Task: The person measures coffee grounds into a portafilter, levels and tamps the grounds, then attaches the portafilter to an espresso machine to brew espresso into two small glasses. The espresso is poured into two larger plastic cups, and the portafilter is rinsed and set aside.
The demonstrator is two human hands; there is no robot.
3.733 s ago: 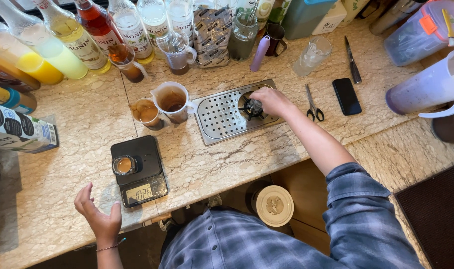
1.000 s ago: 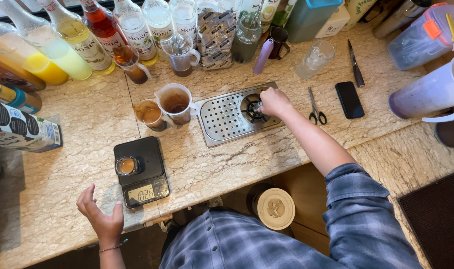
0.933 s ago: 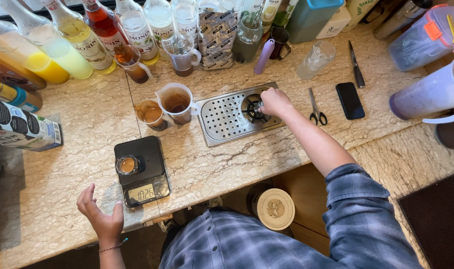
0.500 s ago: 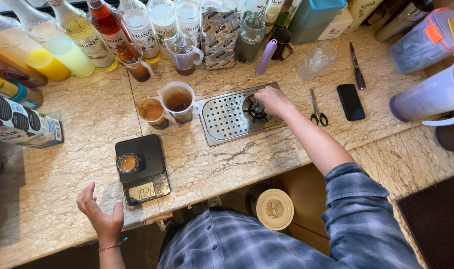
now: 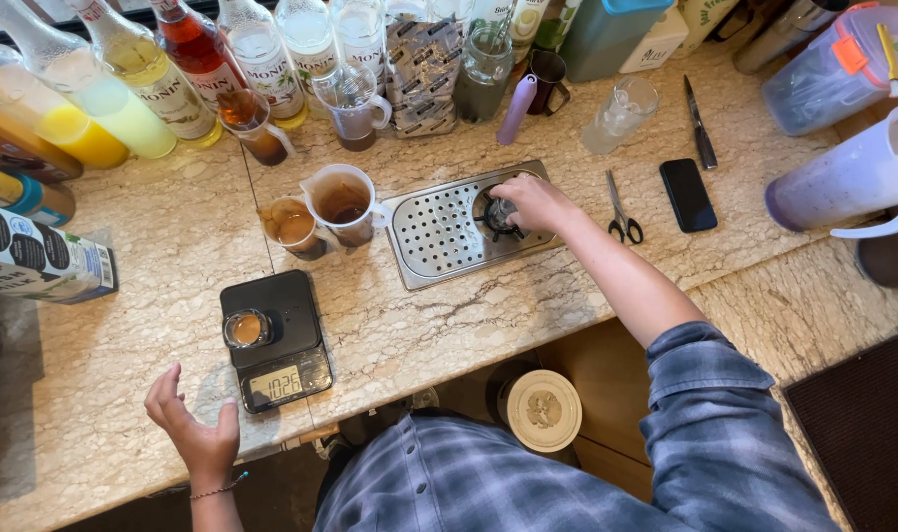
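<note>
On drip tray (image 5: 439, 236), R hand (image 5: 533, 202) gripping glass (image 5: 500, 214), L hand (image 5: 195, 433) by scale (image 5: 277, 340)

A small glass (image 5: 500, 211) stands mouth-down on the black star-shaped rinser set into the right end of a perforated steel drip tray (image 5: 439, 232), and the right hand (image 5: 533, 201) covers it from above, fingers curled round its sides (so little more than a dark, wet glint of it shows). The tray is rectangular, silvery, dotted with rows of round holes, and lies slightly askew on the pale marbled worktop (image 5: 449, 315). Whether the glass holds anything cannot be told from here.
</note>
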